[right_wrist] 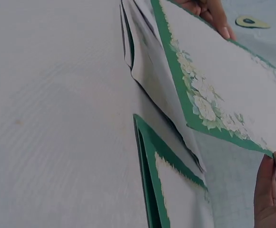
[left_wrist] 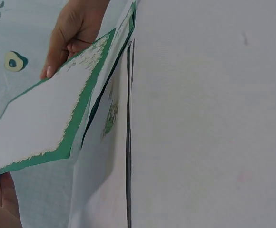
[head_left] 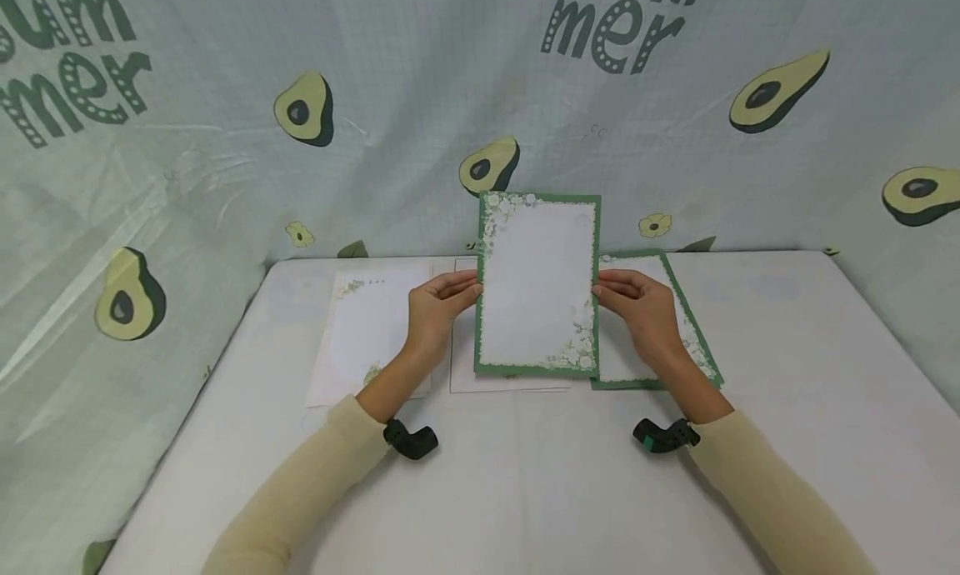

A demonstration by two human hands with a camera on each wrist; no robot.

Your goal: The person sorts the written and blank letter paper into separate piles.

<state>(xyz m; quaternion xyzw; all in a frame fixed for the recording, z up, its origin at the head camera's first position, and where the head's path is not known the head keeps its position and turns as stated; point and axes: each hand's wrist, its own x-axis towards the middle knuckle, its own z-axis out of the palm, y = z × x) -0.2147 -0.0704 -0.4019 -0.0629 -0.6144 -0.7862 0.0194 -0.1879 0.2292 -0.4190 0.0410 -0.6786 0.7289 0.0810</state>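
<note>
Green-edged sheet (head_left: pixel 537 283), centre of frame; left hand (head_left: pixel 432 317) and right hand (head_left: pixel 647 312) pinching its sides; uneven pull could crease it, slack pinch drop it

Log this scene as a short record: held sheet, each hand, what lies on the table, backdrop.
Held sheet: green border, flowers at upper-left and lower-right corners, raised
Left hand: pinches its left edge
Right hand: pinches its right edge
On white table, left: pale sheet
Middle: partly hidden sheet
Right: green-bordered sheet, partly covered from view
Backdrop: pale, avocado print
</note>
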